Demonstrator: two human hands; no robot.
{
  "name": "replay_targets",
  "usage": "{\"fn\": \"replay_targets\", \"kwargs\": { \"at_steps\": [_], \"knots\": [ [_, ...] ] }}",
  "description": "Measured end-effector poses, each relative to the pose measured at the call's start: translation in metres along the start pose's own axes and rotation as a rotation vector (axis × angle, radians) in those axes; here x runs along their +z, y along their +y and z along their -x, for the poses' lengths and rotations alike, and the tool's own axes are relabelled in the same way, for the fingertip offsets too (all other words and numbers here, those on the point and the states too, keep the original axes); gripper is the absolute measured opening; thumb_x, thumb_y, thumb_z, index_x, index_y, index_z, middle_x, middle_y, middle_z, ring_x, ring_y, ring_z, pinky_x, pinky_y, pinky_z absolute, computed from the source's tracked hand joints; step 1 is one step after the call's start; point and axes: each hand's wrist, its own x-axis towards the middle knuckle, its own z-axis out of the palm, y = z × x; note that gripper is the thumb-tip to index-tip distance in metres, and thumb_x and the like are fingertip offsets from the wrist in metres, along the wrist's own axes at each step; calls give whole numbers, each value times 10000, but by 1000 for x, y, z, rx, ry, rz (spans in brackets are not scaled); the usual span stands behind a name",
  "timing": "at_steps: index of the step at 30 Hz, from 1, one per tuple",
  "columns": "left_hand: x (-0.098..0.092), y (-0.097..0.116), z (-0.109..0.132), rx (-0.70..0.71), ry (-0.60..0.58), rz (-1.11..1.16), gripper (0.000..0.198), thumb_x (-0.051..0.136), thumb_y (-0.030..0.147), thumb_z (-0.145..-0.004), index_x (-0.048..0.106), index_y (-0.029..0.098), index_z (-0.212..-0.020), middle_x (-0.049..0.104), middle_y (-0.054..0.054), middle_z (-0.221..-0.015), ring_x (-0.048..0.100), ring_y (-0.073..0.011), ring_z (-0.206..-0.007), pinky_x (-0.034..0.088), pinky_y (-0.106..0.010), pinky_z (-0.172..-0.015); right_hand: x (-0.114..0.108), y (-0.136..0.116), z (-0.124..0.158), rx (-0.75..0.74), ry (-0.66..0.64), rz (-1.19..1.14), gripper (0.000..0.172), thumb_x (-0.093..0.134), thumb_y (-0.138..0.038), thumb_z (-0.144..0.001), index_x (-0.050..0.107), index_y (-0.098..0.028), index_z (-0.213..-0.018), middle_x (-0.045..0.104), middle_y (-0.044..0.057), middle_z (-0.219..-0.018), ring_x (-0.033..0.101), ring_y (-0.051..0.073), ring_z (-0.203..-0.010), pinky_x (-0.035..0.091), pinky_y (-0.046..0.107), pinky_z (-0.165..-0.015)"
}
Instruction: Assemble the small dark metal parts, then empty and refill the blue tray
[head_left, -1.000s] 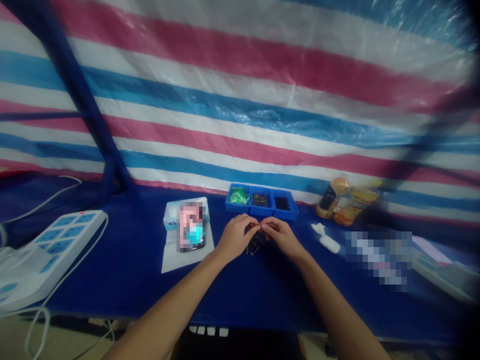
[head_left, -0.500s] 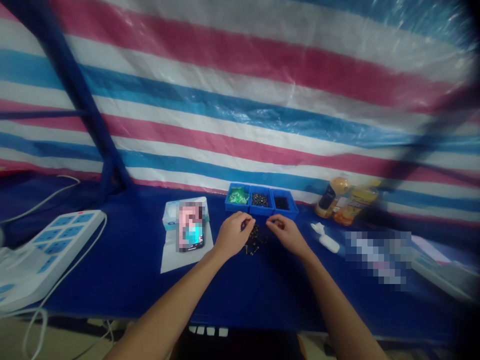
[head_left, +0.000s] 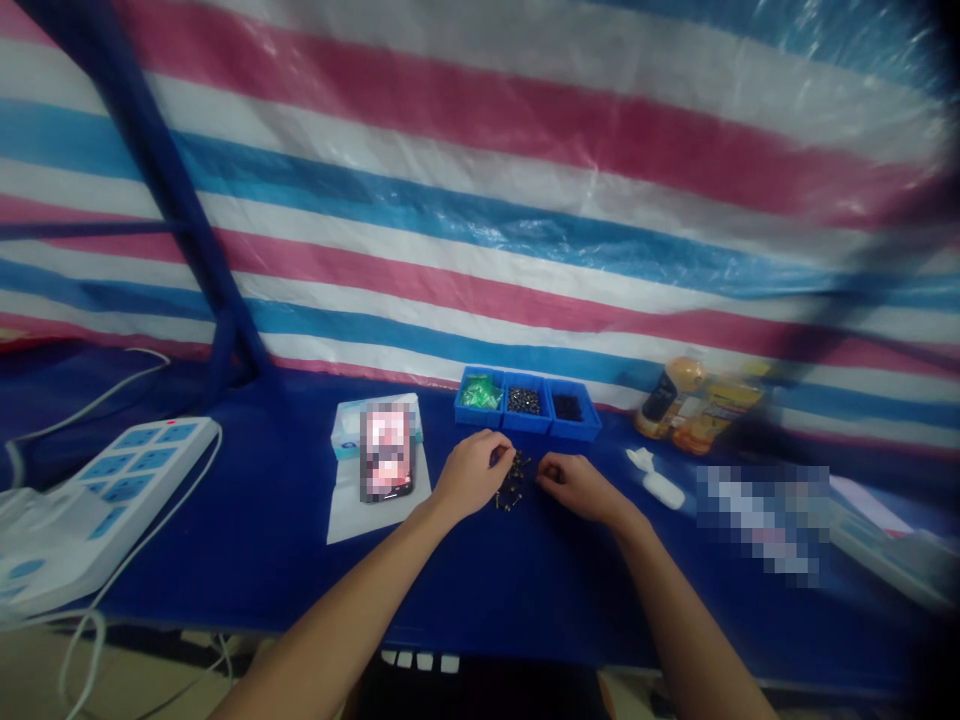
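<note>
My left hand (head_left: 474,470) is closed in a pinch at the left edge of a loose pile of small dark and brassy metal parts (head_left: 508,496), which look like screws. Facing it across the pile, my right hand (head_left: 581,487) has its fingers curled together near the table. Whatever either hand holds is too small or hidden to make out. Just beyond the hands stand three joined blue bins: the left bin holds green plastic packets (head_left: 481,392), the middle one small metal pieces (head_left: 523,401), the right one black pieces (head_left: 568,407).
Left of my hands, a phone (head_left: 388,455) leans on a tissue box (head_left: 346,425). A white power strip (head_left: 142,490) with cables lies far left. To the right are a white earbud case (head_left: 664,491), two drink bottles (head_left: 670,398), and blurred items. A striped sheet (head_left: 480,230) hangs behind the blue table (head_left: 480,600).
My right hand has drawn back slightly toward me, its fingers more curled. My left hand stays beside the pile, a little lower. The whole view has shifted slightly.
</note>
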Motion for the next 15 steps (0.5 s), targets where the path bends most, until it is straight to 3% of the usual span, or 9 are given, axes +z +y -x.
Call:
{"fn": "replay_targets", "kwargs": {
  "at_steps": [10,15],
  "knots": [
    [1,0,1,14,-30,1,149,524,262,-890,668,223,-881,633,-18,-825,596,-168,-786,445,-275,-721,-1,1,-2,17,87,-27,188,487,-192,-793,650,-201,-887,521,-46,-560,454,119,-520,305,240,-538],
    [0,4,2,33,-69,40,134,551,301,-892,661,237,-933,633,-7,-854,590,-161,-795,446,-271,-728,3,-4,-7,68,108,-445,197,488,-306,-835,643,-197,-889,558,-22,-660,473,122,-564,340,241,-543]
  ]
}}
